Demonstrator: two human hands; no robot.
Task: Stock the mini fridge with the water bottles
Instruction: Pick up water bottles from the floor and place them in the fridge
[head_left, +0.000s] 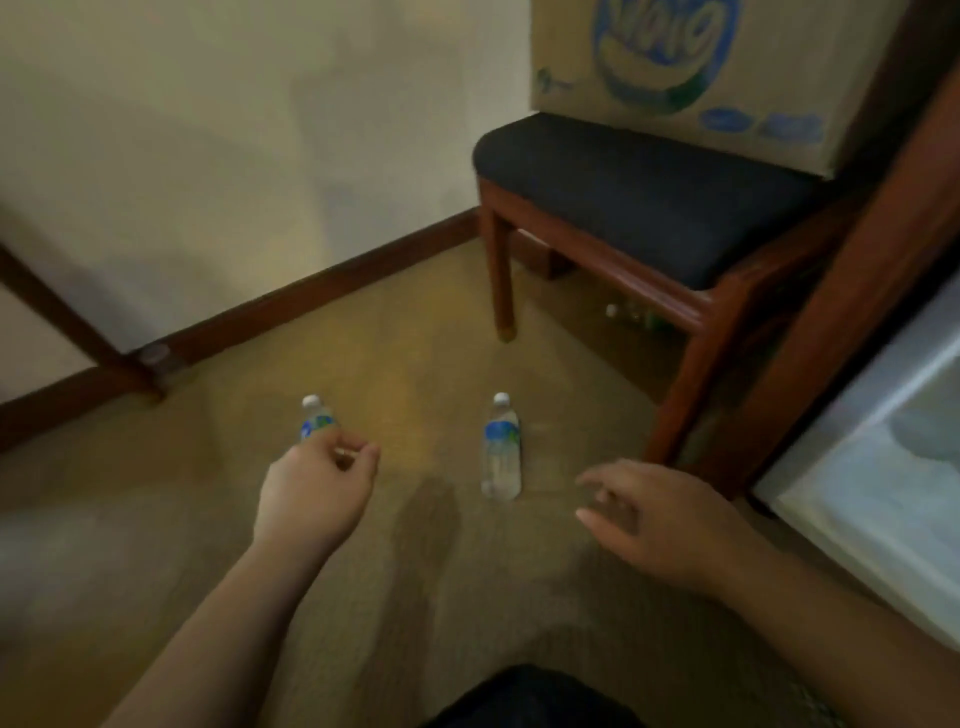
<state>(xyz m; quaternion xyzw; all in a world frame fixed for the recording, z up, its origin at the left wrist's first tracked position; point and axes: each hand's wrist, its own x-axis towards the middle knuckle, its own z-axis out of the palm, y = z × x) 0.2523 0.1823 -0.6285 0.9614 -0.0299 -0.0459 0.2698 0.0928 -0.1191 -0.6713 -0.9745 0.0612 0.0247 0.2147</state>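
Note:
Two clear water bottles with white caps and blue labels stand upright on the tan carpet. The lower part of the left bottle (314, 420) is hidden behind my left hand (317, 488), whose fingers are loosely curled just in front of it and hold nothing that I can see. The right bottle (501, 451) stands free. My right hand (660, 519) hovers to its right, fingers spread and relaxed, not touching it. The mini fridge (878, 457) shows at the right edge, with a pale lit inside.
A wooden chair (613, 197) with a dark cushion stands behind the bottles, and a cardboard box (691, 67) sits on the seat. More bottles (631, 312) lie dimly under the chair. A wall with a dark baseboard (291, 306) runs at the left.

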